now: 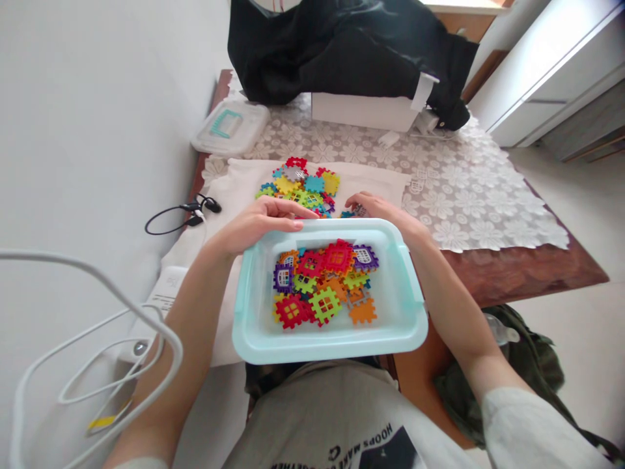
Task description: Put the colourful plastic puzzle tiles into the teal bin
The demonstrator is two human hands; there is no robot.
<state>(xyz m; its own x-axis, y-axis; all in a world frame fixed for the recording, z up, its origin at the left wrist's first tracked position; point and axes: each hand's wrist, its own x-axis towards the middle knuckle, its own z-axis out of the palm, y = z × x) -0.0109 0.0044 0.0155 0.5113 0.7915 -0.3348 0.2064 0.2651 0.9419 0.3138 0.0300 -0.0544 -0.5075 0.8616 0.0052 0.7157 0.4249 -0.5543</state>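
A pale turquoise plastic bin (244,326) sits close to my body, with several colourful notched window-shaped building pieces (325,306) lying inside. My left hand (266,220) is at the bin's far left corner; its thumb and forefinger stretch apart along the far rim, and its other fingers are partly hidden. Just past that rim, my right hand (375,208) has its fingers curled over a grey building piece (360,210), with a blue one beside it. Beyond my left hand, a loose pile of mixed building pieces (297,185) lies on a white cloth (375,179).
A clear lid (249,127) with a turquoise handle lies at the back left. Black earphones (183,208) and a white cable (168,332) are on the left. A black cover (342,52) drapes over a white box (361,112) at the back. A dark bag (532,358) is at the right.
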